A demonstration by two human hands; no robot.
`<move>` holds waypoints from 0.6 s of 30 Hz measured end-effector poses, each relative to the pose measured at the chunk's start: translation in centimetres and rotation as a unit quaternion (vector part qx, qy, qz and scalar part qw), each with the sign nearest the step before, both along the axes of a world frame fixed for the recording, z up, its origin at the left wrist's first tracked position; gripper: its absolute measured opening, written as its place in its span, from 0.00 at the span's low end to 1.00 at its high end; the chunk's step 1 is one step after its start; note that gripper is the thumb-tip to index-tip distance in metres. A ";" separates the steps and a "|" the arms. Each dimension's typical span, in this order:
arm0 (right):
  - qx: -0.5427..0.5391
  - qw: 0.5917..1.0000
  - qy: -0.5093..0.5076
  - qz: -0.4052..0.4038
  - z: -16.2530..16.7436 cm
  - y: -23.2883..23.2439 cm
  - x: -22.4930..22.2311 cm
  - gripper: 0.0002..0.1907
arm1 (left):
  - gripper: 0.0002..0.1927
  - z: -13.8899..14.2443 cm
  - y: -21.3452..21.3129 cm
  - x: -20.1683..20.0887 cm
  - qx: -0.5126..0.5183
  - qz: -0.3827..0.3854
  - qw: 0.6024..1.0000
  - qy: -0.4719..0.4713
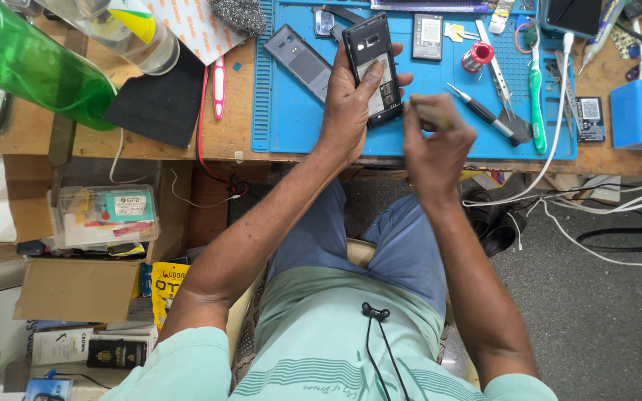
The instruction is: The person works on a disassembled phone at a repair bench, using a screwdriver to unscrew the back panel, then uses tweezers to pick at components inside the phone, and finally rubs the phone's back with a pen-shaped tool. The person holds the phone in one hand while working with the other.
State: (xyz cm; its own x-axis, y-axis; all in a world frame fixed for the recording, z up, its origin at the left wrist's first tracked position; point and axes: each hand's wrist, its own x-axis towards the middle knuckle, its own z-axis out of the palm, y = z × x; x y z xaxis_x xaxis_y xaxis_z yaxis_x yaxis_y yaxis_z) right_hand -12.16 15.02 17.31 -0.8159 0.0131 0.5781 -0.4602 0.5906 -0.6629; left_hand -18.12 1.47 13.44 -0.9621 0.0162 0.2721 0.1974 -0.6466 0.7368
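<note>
From my remote feed, over the blue work mat point(291, 111) w/ the grey back cover point(300, 59) already off & lying aside, left hand point(347, 108) grips the opened black phone point(373, 67) while right hand point(434, 137), fingers closed round a small tool point(426, 113), works its exposed inside; reassembly, I judge, not yet done.

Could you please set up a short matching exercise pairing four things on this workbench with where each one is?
Things:
1. opened black phone
2. grey back cover
3. green toothbrush
4. green bottle

Places:
A. far left of the bench, lying tilted
B. in the left hand
C. on the blue mat, left of the held phone
D. right part of the mat, beside the tweezers

Pairs: 1-B, 2-C, 3-D, 4-A
</note>
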 end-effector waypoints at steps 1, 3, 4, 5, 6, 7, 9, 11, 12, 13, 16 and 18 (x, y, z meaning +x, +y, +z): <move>-0.040 0.998 -0.044 0.006 0.2 0.5 -0.3 0.04 | 0.17 0.2 -0.1 0.1 0.008 -0.003 1.000 -0.003; -0.155 0.975 -0.144 0.062 0.8 1.7 -1.3 0.07 | 0.17 0.5 -0.3 0.3 0.021 -0.015 1.000 -0.011; -0.211 0.954 -0.193 0.089 1.1 2.3 -1.9 0.08 | 0.17 0.7 -0.5 0.4 0.025 -0.025 0.999 -0.016; -0.228 0.943 -0.213 0.118 1.4 2.8 -2.4 0.08 | 0.17 0.8 -0.6 0.5 0.029 -0.036 0.999 -0.022; -0.246 0.929 -0.234 0.146 1.7 3.3 -2.9 0.09 | 0.17 1.0 -0.7 0.6 0.033 -0.045 0.998 -0.026; -0.262 0.915 -0.254 0.174 1.9 3.5 -3.1 0.09 | 0.17 1.1 -0.9 0.7 0.038 -0.052 0.997 -0.030; -0.252 0.923 -0.245 0.155 2.0 3.4 -3.2 0.09 | 0.17 1.2 -0.9 0.5 0.046 -0.052 0.997 -0.028; -0.213 0.947 -0.210 0.115 1.8 2.7 -2.5 0.08 | 0.17 1.2 -0.8 0.4 0.053 -0.039 0.998 -0.024; -0.176 0.965 -0.176 0.085 1.5 2.2 -2.0 0.08 | 0.16 1.2 -0.6 0.3 0.053 -0.031 0.998 -0.016; -0.138 0.978 -0.143 0.055 1.4 1.7 -1.5 0.08 | 0.16 1.1 -0.5 0.2 0.054 -0.023 0.998 -0.009; -0.067 0.996 -0.044 0.040 1.0 0.7 -0.6 0.06 | 0.16 0.7 -0.3 0.2 0.044 -0.006 0.999 -0.007; -0.067 0.997 -0.029 0.032 0.9 0.2 -0.4 0.06 | 0.16 0.5 -0.3 0.2 0.035 -0.001 0.999 -0.009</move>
State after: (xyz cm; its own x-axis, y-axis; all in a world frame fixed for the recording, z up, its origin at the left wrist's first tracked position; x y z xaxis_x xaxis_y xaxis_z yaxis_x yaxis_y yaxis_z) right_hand -12.51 15.26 18.19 -0.8492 0.0339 0.5269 -0.4532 0.4654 -0.7603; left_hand -17.97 1.14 13.96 -0.9667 -0.0006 0.2560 0.1841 -0.6967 0.6933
